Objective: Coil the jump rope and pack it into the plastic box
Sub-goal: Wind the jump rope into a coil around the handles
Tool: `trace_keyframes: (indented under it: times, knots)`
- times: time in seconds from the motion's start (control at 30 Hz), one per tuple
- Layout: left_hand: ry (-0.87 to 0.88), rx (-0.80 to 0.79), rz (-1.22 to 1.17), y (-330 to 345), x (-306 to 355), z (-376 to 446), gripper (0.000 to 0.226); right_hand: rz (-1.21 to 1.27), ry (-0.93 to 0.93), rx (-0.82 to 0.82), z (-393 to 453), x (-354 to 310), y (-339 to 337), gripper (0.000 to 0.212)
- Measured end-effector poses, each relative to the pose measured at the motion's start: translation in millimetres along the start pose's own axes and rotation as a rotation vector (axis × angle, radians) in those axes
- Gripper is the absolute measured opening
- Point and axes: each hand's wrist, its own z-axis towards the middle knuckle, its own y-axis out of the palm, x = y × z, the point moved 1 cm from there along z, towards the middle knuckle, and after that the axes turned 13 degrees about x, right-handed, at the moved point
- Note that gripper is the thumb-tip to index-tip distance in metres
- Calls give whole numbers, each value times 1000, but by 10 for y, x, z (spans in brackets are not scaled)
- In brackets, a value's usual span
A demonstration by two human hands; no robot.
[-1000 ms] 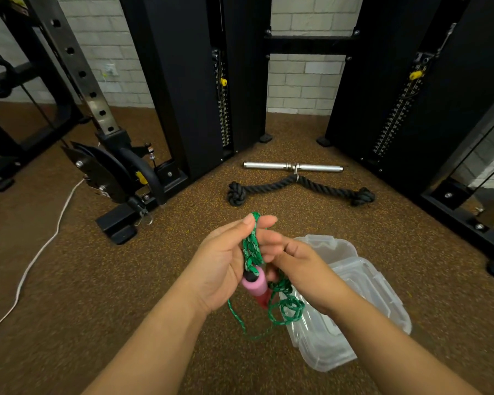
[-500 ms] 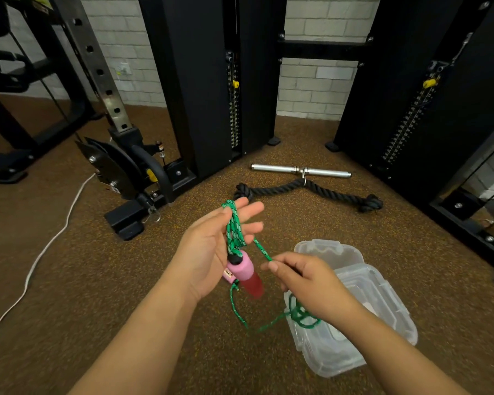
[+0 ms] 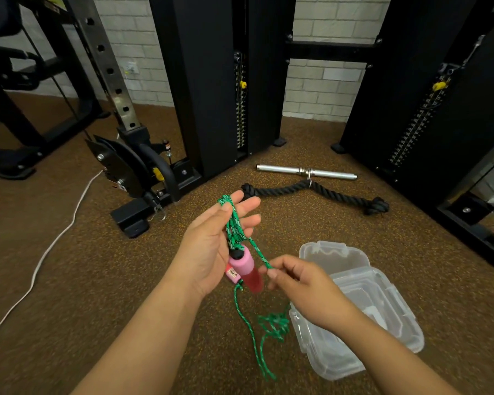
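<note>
Several loops of the green jump rope [image 3: 234, 226] lay across the left hand [image 3: 211, 249], its fingers nearly straight, with the pink handles [image 3: 244, 270] hanging at the palm, their long axis slanting down-right. From there one strand ran down-right to the right hand [image 3: 297, 283], whose fingers pinched it. Loose rope trailed to the brown speckled floor [image 3: 97, 280] beside the clear plastic box [image 3: 382, 309], lower right. Black gym frames and a white brick wall filled the upper frame.
</note>
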Motion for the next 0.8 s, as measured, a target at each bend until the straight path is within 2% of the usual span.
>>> trace_keyframes:
  times: [0.17,0.23,0.33,0.43,0.53,0.67,0.8]
  knots:
    - [23,60,-55,-29,27,27,35,7,-6,-31,-40,-33,17,16]
    - [33,81,-77,-33,29,36,36,-99,-113,-25,-52,-89,2,17]
    - [46,106,-60,-55,19,64,37,-400,-349,-61,-81,-166,-17,25]
    - [78,113,69,-83,2,98,40,-523,-465,-81,-103,-293,-39,30]
    - [98,90,322,-100,-50,95,43,-558,-580,-43,-102,-472,-121,24]
    - [143,-53,583,-68,-93,16,39,-489,-539,21,-69,-685,-326,13]
    - [79,-135,708,-11,-96,-58,38,-226,-391,51,-41,-756,-478,14]
